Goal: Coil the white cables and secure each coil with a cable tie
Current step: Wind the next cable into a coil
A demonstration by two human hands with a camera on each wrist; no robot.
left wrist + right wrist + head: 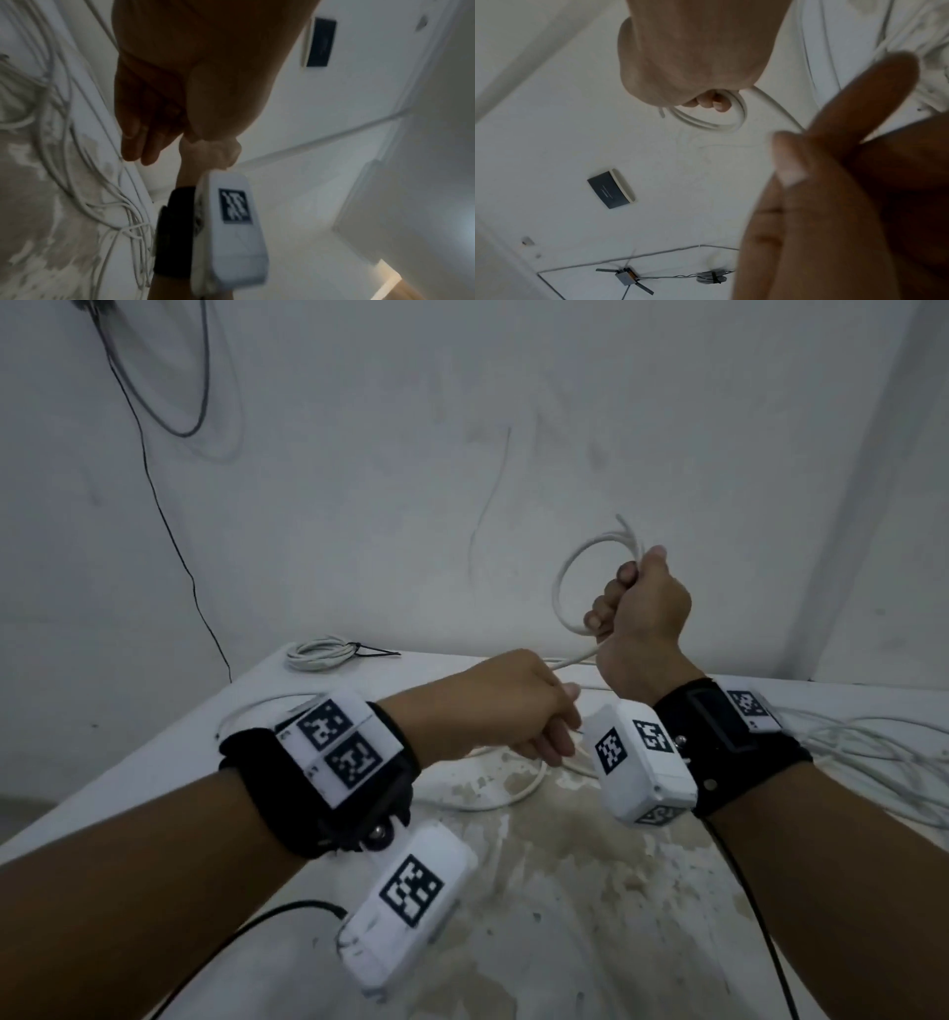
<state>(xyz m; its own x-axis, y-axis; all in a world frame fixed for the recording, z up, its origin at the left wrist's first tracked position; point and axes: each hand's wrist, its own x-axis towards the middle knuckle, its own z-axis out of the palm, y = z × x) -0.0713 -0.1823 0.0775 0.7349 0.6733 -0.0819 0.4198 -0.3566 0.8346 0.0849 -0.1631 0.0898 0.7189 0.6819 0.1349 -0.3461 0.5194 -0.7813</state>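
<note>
A bare utility or work room, not a furnished living space. Evidence: plain white walls point(462, 454) with scuffs and marks; a white table point(565, 891) with worn, stained paint set into the room corner; loose white cables point(873, 752) heaped at its right edge; one tied coil point(321, 653) at the far left corner — a black wire point(169, 521) hangs down the wall.
</note>
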